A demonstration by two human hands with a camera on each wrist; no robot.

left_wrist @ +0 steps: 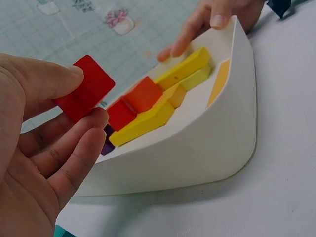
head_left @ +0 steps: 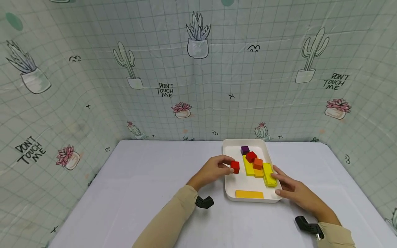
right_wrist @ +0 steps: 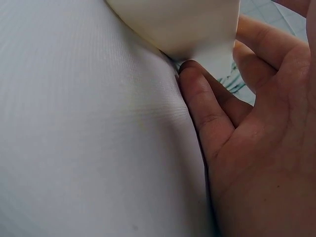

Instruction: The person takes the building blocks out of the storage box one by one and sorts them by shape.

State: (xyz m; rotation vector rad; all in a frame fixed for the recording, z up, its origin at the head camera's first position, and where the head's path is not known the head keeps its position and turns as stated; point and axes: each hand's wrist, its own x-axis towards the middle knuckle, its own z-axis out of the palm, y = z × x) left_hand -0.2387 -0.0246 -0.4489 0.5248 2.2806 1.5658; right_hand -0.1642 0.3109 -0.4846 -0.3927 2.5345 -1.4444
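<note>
Between thumb and fingertips my left hand pinches a red cube, held up over the left side of a white tray. In the left wrist view the red cube is seen close up, above the tray wall. My right hand grips the tray's right side near the front corner, with thumb and fingers at the rim. The right wrist view shows its lower fingers against the outside of the tray, close to the tabletop.
Inside the tray lie a purple block, another red block, an orange block and several yellow blocks. An amber bar lies along its front wall. A patterned cloth rises behind the white table.
</note>
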